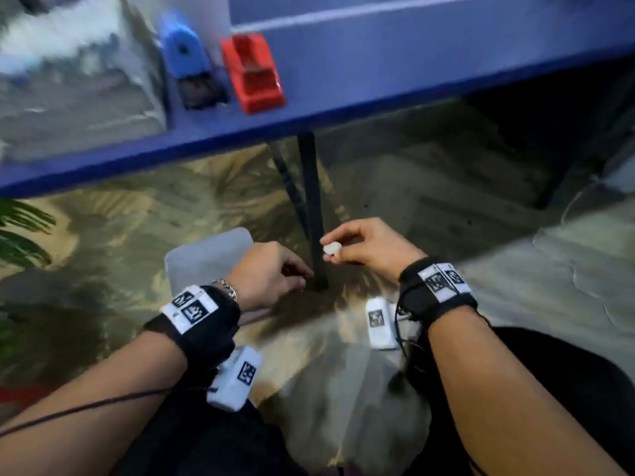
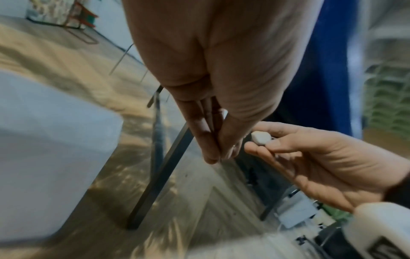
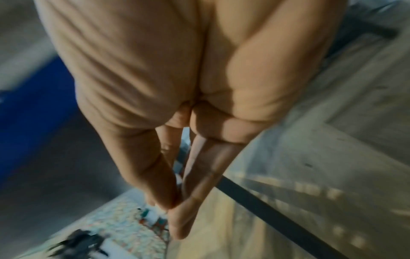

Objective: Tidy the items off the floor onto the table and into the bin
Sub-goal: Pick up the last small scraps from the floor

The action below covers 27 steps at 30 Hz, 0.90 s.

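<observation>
My right hand pinches a small white lump between thumb and fingertips, just right of the black table leg and above the floor. The left wrist view shows the same lump in that hand. My left hand reaches down to the foot of the leg. Its fingertips are pressed together on what looks like a small thin thing, too small to name. A translucent white bin stands on the floor behind the left hand. The blue table is above.
A blue item and a red item sit on the table near its front edge, with a blurred grey mass to their left. Plant leaves are at far left. A cable lies at right. My knees are below.
</observation>
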Motion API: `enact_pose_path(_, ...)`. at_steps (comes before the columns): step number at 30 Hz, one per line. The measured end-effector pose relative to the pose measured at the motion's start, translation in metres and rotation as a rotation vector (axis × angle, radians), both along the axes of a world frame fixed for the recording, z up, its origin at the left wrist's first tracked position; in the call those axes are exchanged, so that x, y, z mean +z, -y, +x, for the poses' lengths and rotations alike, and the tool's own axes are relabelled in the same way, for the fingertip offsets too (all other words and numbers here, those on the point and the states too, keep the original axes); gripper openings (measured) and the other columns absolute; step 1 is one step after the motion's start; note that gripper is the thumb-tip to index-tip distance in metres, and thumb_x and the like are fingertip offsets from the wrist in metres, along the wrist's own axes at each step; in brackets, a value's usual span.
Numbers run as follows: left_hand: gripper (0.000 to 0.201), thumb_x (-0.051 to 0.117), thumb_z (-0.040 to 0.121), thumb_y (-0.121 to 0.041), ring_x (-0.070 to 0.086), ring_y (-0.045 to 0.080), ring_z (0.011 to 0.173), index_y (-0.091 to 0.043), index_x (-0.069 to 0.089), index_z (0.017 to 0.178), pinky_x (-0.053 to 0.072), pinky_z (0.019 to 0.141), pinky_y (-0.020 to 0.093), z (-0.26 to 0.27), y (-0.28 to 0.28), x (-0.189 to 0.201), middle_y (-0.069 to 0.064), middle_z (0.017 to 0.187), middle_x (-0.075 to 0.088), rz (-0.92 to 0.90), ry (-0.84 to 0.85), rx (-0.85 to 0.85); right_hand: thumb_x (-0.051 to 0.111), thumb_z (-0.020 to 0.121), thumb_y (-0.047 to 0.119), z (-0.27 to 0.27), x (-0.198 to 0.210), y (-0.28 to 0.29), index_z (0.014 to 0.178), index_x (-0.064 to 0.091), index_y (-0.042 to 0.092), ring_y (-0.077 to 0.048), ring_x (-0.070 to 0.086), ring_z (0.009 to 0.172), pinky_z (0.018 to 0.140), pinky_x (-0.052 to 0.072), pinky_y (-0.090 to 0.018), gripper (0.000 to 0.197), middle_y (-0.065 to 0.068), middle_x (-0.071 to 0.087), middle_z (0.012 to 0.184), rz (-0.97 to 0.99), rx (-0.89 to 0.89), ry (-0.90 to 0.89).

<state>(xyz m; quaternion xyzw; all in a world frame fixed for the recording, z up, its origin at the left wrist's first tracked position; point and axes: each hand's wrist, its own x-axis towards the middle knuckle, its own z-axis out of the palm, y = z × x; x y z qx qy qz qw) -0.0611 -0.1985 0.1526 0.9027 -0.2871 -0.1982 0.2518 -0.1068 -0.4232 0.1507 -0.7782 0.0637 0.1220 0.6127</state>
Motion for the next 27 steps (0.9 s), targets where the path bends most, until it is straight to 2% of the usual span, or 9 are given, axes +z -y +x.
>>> enact_pose_path(3, 0.013, 0.080, 0.081, -0.021, 0.067, -0.005, 0.074, -0.028, 0.076, 0.091, 0.050, 0.070, 0.015, -0.022, -0.032, 0.074, -0.017, 0.076, 0.073, -0.110, 0.108, 0.018, 0.086, 0.077, 0.008, -0.008, 0.073, -0.023, 0.100, 0.081, 0.020, -0.035, 0.076, 0.104, 0.104, 0.057, -0.053, 0.026, -0.015, 0.081, 0.100, -0.038, 0.072, 0.177)
enact_pose_path(6, 0.010, 0.080, 0.081, -0.020, 0.068, -0.007, 0.074, -0.028, 0.076, 0.086, 0.051, 0.070, 0.011, -0.036, -0.060, 0.143, -0.019, 0.075, 0.073, -0.169, 0.214, 0.032, 0.083, 0.082, -0.002, -0.013, 0.138, -0.040, 0.104, 0.078, 0.009, -0.022, 0.078, 0.099, 0.098, 0.060, -0.037, 0.025, -0.011, 0.081, 0.100, -0.043, 0.124, 0.323)
enact_pose_path(11, 0.007, 0.080, 0.081, -0.022, 0.069, -0.007, 0.075, -0.027, 0.078, 0.086, 0.055, 0.072, 0.015, -0.035, -0.095, 0.236, -0.018, 0.078, 0.075, -0.205, 0.391, 0.075, 0.083, 0.084, 0.003, -0.006, 0.224, -0.068, 0.100, 0.081, 0.011, -0.026, 0.079, 0.096, 0.094, 0.060, -0.037, 0.018, -0.009, 0.082, 0.097, -0.149, 0.149, 0.511)
enact_pose_path(14, 0.007, 0.077, 0.080, -0.021, 0.068, -0.004, 0.074, -0.027, 0.078, 0.084, 0.054, 0.071, 0.018, -0.018, -0.106, 0.285, -0.016, 0.076, 0.074, -0.268, 0.539, 0.149, 0.079, 0.086, -0.003, 0.005, 0.262, -0.078, 0.096, 0.081, 0.012, -0.035, 0.079, 0.094, 0.082, 0.062, -0.028, 0.019, -0.012, 0.082, 0.094, -0.172, 0.127, 0.590)
enact_pose_path(16, 0.006, 0.076, 0.079, -0.022, 0.066, -0.006, 0.071, -0.027, 0.078, 0.083, 0.048, 0.064, 0.011, 0.003, -0.105, 0.316, -0.016, 0.072, 0.073, -0.301, 0.616, 0.215, 0.074, 0.087, -0.007, 0.014, 0.281, -0.082, 0.095, 0.081, 0.015, -0.044, 0.076, 0.094, 0.082, 0.061, -0.037, 0.024, -0.016, 0.081, 0.096, -0.190, 0.101, 0.648)
enact_pose_path(17, 0.006, 0.076, 0.079, -0.022, 0.065, -0.006, 0.069, -0.026, 0.078, 0.083, 0.044, 0.061, 0.008, 0.018, -0.103, 0.330, -0.016, 0.071, 0.072, -0.308, 0.648, 0.243, 0.074, 0.087, -0.007, 0.018, 0.289, -0.083, 0.094, 0.081, 0.017, -0.042, 0.077, 0.094, 0.088, 0.061, -0.046, 0.026, -0.013, 0.081, 0.097, -0.201, 0.088, 0.672)
enact_pose_path(20, 0.007, 0.074, 0.077, -0.015, 0.064, 0.002, 0.070, -0.022, 0.075, 0.080, 0.041, 0.060, 0.013, 0.076, -0.086, 0.355, -0.013, 0.072, 0.068, -0.261, 0.691, 0.310, 0.075, 0.087, -0.006, 0.026, 0.303, -0.085, 0.092, 0.081, 0.018, -0.026, 0.081, 0.091, 0.098, 0.060, -0.050, 0.026, -0.005, 0.081, 0.098, -0.184, 0.061, 0.696)
enact_pose_path(24, 0.022, 0.068, 0.078, -0.005, 0.067, 0.016, 0.084, -0.024, 0.066, 0.067, 0.049, 0.066, 0.024, 0.151, -0.060, 0.345, -0.008, 0.075, 0.067, -0.029, 0.645, 0.375, 0.076, 0.087, -0.003, 0.032, 0.302, -0.082, 0.092, 0.081, 0.024, -0.033, 0.080, 0.093, 0.099, 0.057, -0.060, 0.028, -0.006, 0.081, 0.099, -0.192, 0.044, 0.679)
enact_pose_path(27, 0.029, 0.072, 0.079, -0.006, 0.071, 0.022, 0.086, -0.026, 0.062, 0.060, 0.058, 0.074, 0.031, 0.186, -0.050, 0.327, -0.002, 0.082, 0.073, 0.053, 0.632, 0.405, 0.078, 0.088, 0.003, 0.033, 0.297, -0.071, 0.094, 0.081, 0.026, -0.028, 0.080, 0.094, 0.098, 0.058, -0.059, 0.024, -0.004, 0.081, 0.100, -0.220, 0.056, 0.661)
